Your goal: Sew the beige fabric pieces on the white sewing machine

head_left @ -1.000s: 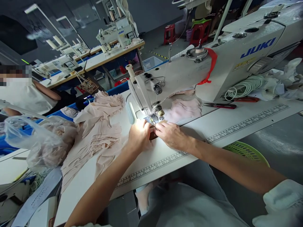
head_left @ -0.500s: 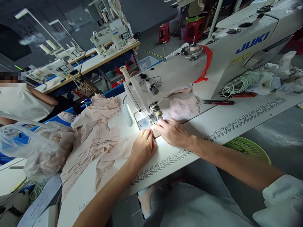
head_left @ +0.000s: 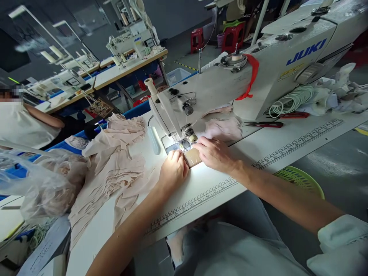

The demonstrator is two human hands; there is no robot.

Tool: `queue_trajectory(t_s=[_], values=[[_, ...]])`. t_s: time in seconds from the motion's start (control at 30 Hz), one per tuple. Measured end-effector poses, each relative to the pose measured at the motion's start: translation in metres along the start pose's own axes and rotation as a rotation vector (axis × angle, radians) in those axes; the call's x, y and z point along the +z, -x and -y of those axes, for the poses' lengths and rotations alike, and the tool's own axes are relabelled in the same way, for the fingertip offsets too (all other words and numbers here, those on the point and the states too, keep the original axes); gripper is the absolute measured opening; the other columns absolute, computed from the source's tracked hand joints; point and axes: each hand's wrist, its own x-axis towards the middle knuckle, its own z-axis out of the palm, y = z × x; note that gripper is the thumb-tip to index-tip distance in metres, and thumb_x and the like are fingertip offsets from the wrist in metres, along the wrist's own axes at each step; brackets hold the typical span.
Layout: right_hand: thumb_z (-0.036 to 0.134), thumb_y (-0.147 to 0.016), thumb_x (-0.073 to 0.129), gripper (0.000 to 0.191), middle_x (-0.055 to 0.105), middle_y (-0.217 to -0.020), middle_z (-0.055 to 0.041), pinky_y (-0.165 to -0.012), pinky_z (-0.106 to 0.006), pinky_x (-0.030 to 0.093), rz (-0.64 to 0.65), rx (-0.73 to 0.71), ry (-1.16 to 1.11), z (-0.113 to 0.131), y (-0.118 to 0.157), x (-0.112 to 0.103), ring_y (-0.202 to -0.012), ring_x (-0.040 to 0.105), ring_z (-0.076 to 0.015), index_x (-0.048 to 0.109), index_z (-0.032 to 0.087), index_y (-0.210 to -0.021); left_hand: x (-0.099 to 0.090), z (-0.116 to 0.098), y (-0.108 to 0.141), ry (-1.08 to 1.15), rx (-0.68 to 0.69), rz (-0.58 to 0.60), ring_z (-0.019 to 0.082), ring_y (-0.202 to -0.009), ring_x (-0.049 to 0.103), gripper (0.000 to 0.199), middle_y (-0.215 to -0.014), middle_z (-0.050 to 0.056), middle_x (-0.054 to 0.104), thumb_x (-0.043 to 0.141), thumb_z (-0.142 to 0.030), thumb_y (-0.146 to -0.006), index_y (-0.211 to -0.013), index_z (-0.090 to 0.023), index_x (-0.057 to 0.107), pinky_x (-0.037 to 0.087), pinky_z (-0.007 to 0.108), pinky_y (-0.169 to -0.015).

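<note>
My left hand (head_left: 173, 168) is closed on the table just in front of the sewing machine's needle area, fingertips pressed together at the edge of a pale pink fabric piece (head_left: 151, 178). My right hand (head_left: 216, 155) is close by on the right, thumb and fingers pinched beside the presser foot (head_left: 184, 145). What it pinches is hidden. Between the hands shows a tan, shiny plate (head_left: 193, 157). The white sewing machine (head_left: 212, 88) stands over both hands, its lamp lighting the spot. Behind my right hand lie more pink fabric pieces (head_left: 224, 129).
Layered pink fabric (head_left: 115, 165) covers the table's left side, beside a clear plastic bag (head_left: 54, 188). A pale blue-handled tool (head_left: 154, 141) lies left of the needle. Thread snips (head_left: 266, 124) and coiled pale cord (head_left: 293, 100) are at right. A seated person (head_left: 27, 124) is at far left.
My right hand has drawn a little right, away from the left hand, baring more of the tan plate. My left hand has stayed nearly in place. The view has shifted slightly.
</note>
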Motion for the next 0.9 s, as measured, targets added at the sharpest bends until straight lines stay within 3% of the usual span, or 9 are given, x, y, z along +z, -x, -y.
queue_trajectory(t_s=[0.27, 0.5, 0.67, 0.9], values=[[0.007, -0.092, 0.044, 0.029, 0.068, -0.095, -0.0100, -0.072, -0.033, 0.035, -0.011, -0.010, -0.037, 0.002, 0.003, 0.000, -0.076, 0.056, -0.0185, 0.072, 0.015, -0.096, 0.001, -0.001, -0.001, -0.040, 0.012, 0.000, 0.029, -0.091, 0.064, 0.028, -0.102, 0.019, 0.069, 0.046, -0.014, -0.093, -0.109, -0.009, 0.069, 0.060, 0.046, -0.085], [0.030, -0.105, 0.044, 0.029, 0.072, -0.087, -0.0072, -0.066, -0.028, 0.032, -0.007, 0.165, -0.387, -0.007, -0.022, 0.000, -0.074, 0.058, -0.0166, 0.068, 0.017, -0.095, -0.001, 0.001, -0.003, -0.048, 0.024, 0.019, 0.030, -0.093, 0.064, 0.028, -0.103, 0.019, 0.070, 0.047, -0.013, -0.093, -0.109, -0.010, 0.069, 0.061, 0.046, -0.085], [0.032, -0.105, 0.041, 0.036, 0.068, -0.073, -0.0056, -0.061, -0.029, 0.025, -0.006, 0.213, -0.369, -0.015, -0.035, 0.001, -0.064, 0.050, -0.0150, 0.065, 0.018, -0.081, 0.003, 0.006, -0.002, -0.023, 0.020, 0.021, 0.030, -0.097, 0.065, 0.028, -0.105, 0.018, 0.070, 0.049, -0.015, -0.091, -0.110, -0.012, 0.070, 0.060, 0.047, -0.090], [0.034, -0.104, 0.042, 0.035, 0.069, -0.075, -0.0050, -0.061, -0.028, 0.024, -0.063, 0.183, -0.375, -0.016, -0.029, 0.008, -0.064, 0.048, -0.0142, 0.066, 0.018, -0.085, 0.005, 0.011, -0.004, -0.003, 0.003, 0.014, 0.032, -0.103, 0.064, 0.033, -0.113, 0.021, 0.069, 0.048, -0.015, -0.092, -0.118, -0.011, 0.067, 0.059, 0.050, -0.093]])
